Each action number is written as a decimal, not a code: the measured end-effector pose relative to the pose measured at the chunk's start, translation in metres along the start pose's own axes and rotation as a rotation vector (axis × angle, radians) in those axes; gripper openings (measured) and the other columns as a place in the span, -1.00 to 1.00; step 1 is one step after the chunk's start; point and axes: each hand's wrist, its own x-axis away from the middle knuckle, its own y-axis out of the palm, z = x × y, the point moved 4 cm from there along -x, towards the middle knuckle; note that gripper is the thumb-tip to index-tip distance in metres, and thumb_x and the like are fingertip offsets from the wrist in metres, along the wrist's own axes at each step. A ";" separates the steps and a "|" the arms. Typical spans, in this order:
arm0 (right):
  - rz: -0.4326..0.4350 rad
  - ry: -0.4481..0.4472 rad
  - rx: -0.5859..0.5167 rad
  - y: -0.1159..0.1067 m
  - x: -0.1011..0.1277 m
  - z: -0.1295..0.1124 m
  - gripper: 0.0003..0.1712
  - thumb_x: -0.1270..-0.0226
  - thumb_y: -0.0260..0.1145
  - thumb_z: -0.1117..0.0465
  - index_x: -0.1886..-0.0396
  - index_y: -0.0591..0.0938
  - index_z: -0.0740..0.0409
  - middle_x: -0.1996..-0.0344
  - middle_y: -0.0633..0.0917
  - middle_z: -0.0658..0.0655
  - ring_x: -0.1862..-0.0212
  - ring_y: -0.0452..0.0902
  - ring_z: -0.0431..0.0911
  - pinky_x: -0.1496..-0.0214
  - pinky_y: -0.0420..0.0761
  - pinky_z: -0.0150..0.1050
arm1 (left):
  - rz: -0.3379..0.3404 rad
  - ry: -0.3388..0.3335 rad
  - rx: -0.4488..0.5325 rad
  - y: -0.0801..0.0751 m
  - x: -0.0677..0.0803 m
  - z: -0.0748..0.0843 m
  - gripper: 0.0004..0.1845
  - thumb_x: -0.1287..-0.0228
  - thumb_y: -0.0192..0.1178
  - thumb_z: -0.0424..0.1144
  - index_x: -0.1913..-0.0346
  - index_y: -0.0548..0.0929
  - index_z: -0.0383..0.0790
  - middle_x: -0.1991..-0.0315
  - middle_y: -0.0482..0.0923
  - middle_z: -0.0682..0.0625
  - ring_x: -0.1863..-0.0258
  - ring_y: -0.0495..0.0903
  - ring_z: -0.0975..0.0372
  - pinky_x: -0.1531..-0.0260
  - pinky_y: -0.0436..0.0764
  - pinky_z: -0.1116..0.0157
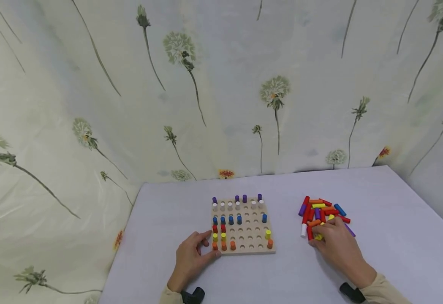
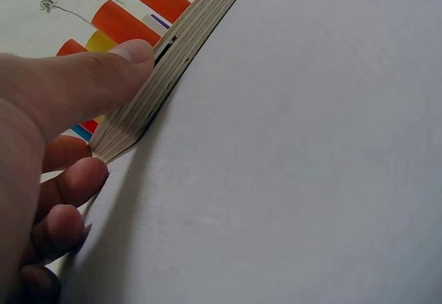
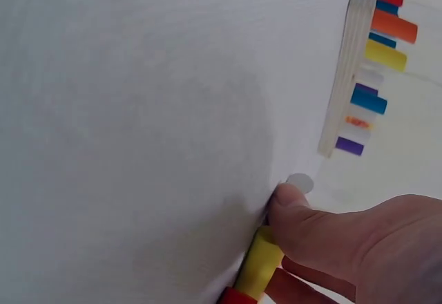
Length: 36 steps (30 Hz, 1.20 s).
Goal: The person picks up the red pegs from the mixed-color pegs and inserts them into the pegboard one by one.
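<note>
Most Holes Still Empty as Peg Board Fills Row by Row

Roughly a third of the wooden peg board (image 1: 244, 245) carries pegs, judging by the head view; the rest of its grid of holes stands open. Along the far edge from the left hand (image 1: 191, 257) run purple pegs (image 1: 244, 198) and a row of white ones; blue pegs (image 1: 230, 220) follow, then short starts of red, yellow and orange pegs (image 1: 223, 245) at the corner nearest that hand. Single blue, yellow and orange pegs stand on the side of the board towards the right hand. Each row has gaps, so the filling looks well short of done.

The left hand steadies the board at its near corner: its thumb (image 2: 103, 76) presses against the layered plywood edge, while the fingers curl loosely beside it on the counter (image 1: 377, 236). Whether they grip the board or merely brace it cannot be told.

The right hand (image 1: 337, 242) lies on the loose pile of pegs (image 1: 322, 211), well apart from the board. Its thumb and fingers pinch a yellow peg (image 3: 261, 262), which lies on the counter at the near edge of the pile, a red peg touching its end. The peg is a plain smooth cylinder with flat ends. Many red, orange, yellow, purple, blue and white pegs remain in the heap beyond the fingers.
</note>
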 end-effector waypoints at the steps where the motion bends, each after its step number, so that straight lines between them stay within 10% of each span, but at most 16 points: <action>1: 0.006 -0.004 0.004 0.000 0.000 -0.001 -0.52 0.12 0.81 0.10 0.17 0.86 0.19 0.32 0.84 0.12 0.05 0.49 0.12 0.23 0.61 -0.06 | 0.002 0.000 0.000 0.000 0.000 0.000 -0.34 -0.07 0.62 0.16 -0.23 0.77 -0.04 0.32 0.56 0.22 0.48 0.33 0.44 0.45 0.28 0.46; 25: -0.044 -0.044 0.035 0.003 -0.004 -0.013 -0.69 0.08 0.78 0.21 0.30 0.86 0.13 0.35 0.82 0.06 -0.01 0.52 0.18 0.07 0.70 0.11 | -0.018 -0.022 0.009 0.000 0.000 0.000 -0.31 -0.08 0.60 0.20 -0.25 0.77 -0.05 0.32 0.56 0.21 0.47 0.34 0.43 0.44 0.30 0.45; 36: -0.042 -0.189 0.269 0.004 0.013 -0.035 -0.70 0.04 0.74 0.28 0.26 0.84 0.13 0.41 0.77 0.07 0.05 0.58 0.06 -0.03 0.75 -0.01 | -0.002 0.011 0.021 0.001 -0.002 -0.002 -0.30 -0.07 0.60 0.22 -0.23 0.78 -0.07 0.33 0.59 0.18 0.48 0.33 0.45 0.46 0.31 0.45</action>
